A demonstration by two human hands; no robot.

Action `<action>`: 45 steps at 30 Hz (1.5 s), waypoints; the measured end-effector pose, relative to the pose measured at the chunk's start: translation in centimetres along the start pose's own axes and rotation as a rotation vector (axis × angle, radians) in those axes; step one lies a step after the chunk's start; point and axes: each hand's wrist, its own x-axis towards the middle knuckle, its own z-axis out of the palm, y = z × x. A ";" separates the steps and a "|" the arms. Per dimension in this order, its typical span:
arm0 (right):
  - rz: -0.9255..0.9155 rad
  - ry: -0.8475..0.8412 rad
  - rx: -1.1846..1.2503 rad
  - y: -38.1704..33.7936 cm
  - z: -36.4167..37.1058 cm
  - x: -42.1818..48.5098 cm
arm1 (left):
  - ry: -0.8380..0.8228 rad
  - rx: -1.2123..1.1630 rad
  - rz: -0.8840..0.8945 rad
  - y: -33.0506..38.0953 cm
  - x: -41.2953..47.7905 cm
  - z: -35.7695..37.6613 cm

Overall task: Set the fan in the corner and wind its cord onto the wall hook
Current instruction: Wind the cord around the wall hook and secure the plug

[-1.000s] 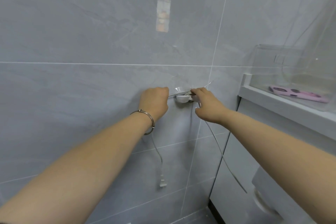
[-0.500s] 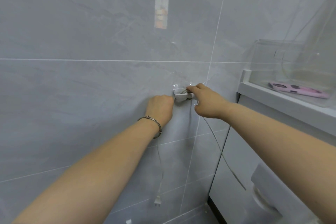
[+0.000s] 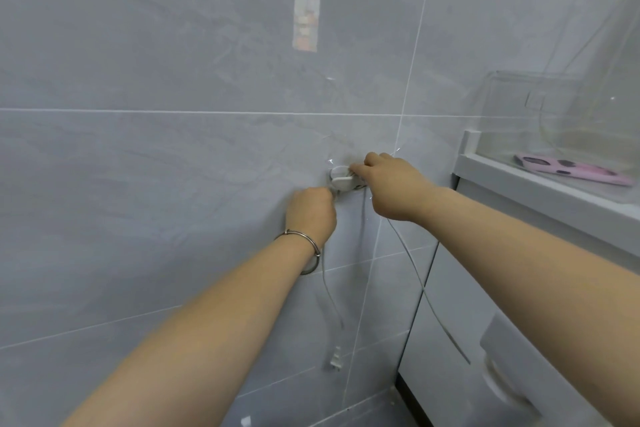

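Note:
A white wall hook is stuck on the grey tiled wall near the corner, with loops of white cord around it. My right hand pinches the cord at the hook's right side. My left hand, with a metal bangle on the wrist, is closed around the cord just below and left of the hook. The loose end of the cord hangs down from my left hand and ends in a white plug. Another stretch of cord runs down to the right from my right hand. The fan is not clearly in view.
A white cabinet stands at the right against the corner. On its top sits a clear plastic box, and a pink spotted object lies there. A white rounded part shows at the lower right.
My left hand has dropped from beside the hook to below it, taking the cord down. My right hand has stayed at the hook. The plug has swung and hangs lower.

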 end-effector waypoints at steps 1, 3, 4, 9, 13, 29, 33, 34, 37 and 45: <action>-0.001 0.008 -0.013 -0.1 0.1 0.1 | -0.006 -0.045 -0.032 0.2 0.1 0.1; 0.011 0.010 0.008 -0.1 0.1 0.3 | -0.015 -0.148 -0.102 0.5 0.1 0.1; 0.015 0.009 0.027 -0.1 0.1 0.3 | -0.021 -0.211 -0.133 0.5 0.1 0.3; 0.027 -0.005 0.120 0.4 0.4 -0.1 | -0.076 -0.791 -0.376 0.6 -0.4 1.5; 0.025 0.001 0.149 0.3 0.7 -0.5 | -0.259 -1.308 -0.660 1.9 -1.1 0.5; 0.886 -0.134 1.050 5.0 2.4 -1.8 | -0.598 -1.734 -0.521 3.7 0.0 0.8; 0.942 -0.285 1.294 4.4 4.1 -2.1 | -0.596 -1.839 -0.524 3.7 0.1 1.0; 0.965 -0.275 1.369 4.4 4.6 -2.0 | -0.593 -1.861 -0.525 3.7 0.0 1.0; 0.954 -0.290 1.499 4.3 5.0 -2.0 | -0.582 -1.910 -0.522 3.6 -0.1 1.1; 0.800 -0.329 1.113 4.4 4.7 -1.8 | -0.587 -1.928 -0.496 3.4 -0.2 0.9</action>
